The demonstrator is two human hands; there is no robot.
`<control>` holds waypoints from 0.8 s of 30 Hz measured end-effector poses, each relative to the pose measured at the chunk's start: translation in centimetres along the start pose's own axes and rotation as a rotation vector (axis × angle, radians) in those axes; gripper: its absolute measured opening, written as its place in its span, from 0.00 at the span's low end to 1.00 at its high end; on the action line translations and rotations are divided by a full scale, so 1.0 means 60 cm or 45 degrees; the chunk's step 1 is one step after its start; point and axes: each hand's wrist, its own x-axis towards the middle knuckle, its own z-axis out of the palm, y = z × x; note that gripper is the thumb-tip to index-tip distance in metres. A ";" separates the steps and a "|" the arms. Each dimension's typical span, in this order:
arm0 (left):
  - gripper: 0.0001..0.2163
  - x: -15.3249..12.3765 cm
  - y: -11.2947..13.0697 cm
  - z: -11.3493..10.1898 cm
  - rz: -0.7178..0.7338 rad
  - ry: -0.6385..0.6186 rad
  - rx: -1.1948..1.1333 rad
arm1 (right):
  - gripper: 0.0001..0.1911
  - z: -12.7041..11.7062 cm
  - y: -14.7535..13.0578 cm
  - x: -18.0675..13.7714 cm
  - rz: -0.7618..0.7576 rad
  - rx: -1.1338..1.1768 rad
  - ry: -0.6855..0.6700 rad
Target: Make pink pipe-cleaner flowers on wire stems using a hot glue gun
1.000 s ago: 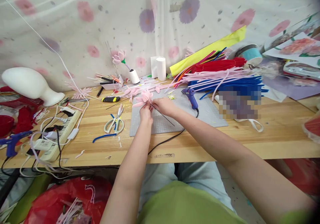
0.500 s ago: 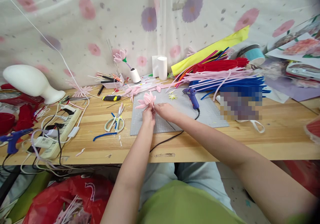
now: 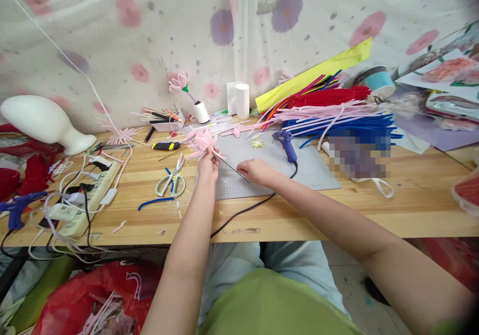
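My left hand [image 3: 209,166] is closed around the base of a pink fuzzy pipe-cleaner flower [image 3: 204,143], its petals spreading above the fingers. A thin dark wire stem [image 3: 229,165] slants from the flower down to the right. The fingers of my right hand [image 3: 255,171] are closed at this stem, close to its lower end; the exact grip is partly hidden. Beneath both hands lies a grey cutting mat [image 3: 310,175]. On the mat, a blue glue gun [image 3: 287,145] stands to the right, and a small pale yellow stamen cluster [image 3: 257,142] sits behind my right hand.
Scissors [image 3: 171,183] and a blue pipe cleaner [image 3: 155,203] lie left of the mat. Bundles of blue [image 3: 337,125] and red pipe cleaners [image 3: 329,98] are at the back right. A power strip [image 3: 93,195] with tangled cords occupies the left. A black cord [image 3: 243,210] crosses the front.
My left hand has moved left with the flower. My right hand has moved away to the right and slightly down along the stem, so more wire shows between the hands.
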 end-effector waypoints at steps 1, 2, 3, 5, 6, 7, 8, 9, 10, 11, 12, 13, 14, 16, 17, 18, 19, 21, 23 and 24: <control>0.03 -0.001 0.001 0.000 -0.018 -0.031 0.024 | 0.13 -0.002 0.003 0.001 0.064 0.093 0.091; 0.03 -0.004 0.001 0.000 -0.036 -0.058 0.047 | 0.13 -0.005 0.004 0.004 0.134 0.181 0.190; 0.03 -0.008 -0.003 0.001 -0.051 -0.080 0.068 | 0.14 -0.008 0.004 0.008 0.197 0.258 0.278; 0.04 -0.017 -0.013 0.004 -0.066 -0.107 0.097 | 0.16 -0.013 -0.003 0.019 0.253 0.356 0.356; 0.04 -0.022 -0.019 0.006 -0.069 -0.109 0.102 | 0.18 -0.014 -0.009 0.025 0.248 0.364 0.345; 0.05 -0.026 -0.025 0.008 -0.070 -0.108 0.101 | 0.18 -0.015 -0.016 0.030 0.240 0.342 0.313; 0.05 -0.029 -0.031 0.010 -0.068 -0.103 0.095 | 0.18 -0.013 -0.024 0.036 0.240 0.298 0.272; 0.05 -0.032 -0.036 0.012 -0.062 -0.096 0.080 | 0.17 -0.010 -0.031 0.040 0.256 0.238 0.238; 0.05 -0.034 -0.040 0.014 -0.053 -0.085 0.058 | 0.17 -0.006 -0.038 0.044 0.282 0.177 0.214; 0.05 -0.036 -0.044 0.015 -0.038 -0.071 0.032 | 0.17 -0.002 -0.043 0.047 0.313 0.127 0.199; 0.05 -0.036 -0.048 0.016 -0.017 -0.059 0.008 | 0.18 0.003 -0.048 0.049 0.335 0.094 0.187; 0.05 -0.036 -0.051 0.017 0.005 -0.053 -0.015 | 0.18 0.008 -0.051 0.050 0.345 0.076 0.175; 0.04 -0.036 -0.054 0.016 0.024 -0.048 -0.035 | 0.18 0.013 -0.052 0.051 0.348 0.067 0.165; 0.05 -0.035 -0.058 0.015 0.041 -0.041 -0.078 | 0.18 0.018 -0.054 0.051 0.346 0.056 0.153; 0.05 -0.035 -0.060 0.015 0.036 -0.038 -0.105 | 0.18 0.020 -0.054 0.050 0.348 0.052 0.151; 0.06 -0.035 -0.061 0.014 0.024 -0.035 -0.136 | 0.18 0.020 -0.054 0.049 0.348 0.047 0.151; 0.06 -0.035 -0.062 0.013 0.009 -0.032 -0.167 | 0.19 0.020 -0.054 0.047 0.349 0.043 0.150; 0.07 -0.036 -0.062 0.012 -0.020 -0.042 -0.210 | 0.19 0.019 -0.053 0.045 0.350 0.048 0.158; 0.05 -0.037 -0.061 0.012 -0.049 -0.079 -0.209 | 0.20 0.020 -0.051 0.042 0.358 0.089 0.190; 0.04 -0.038 -0.060 0.011 -0.066 -0.113 -0.191 | 0.19 0.022 -0.048 0.042 0.364 0.129 0.218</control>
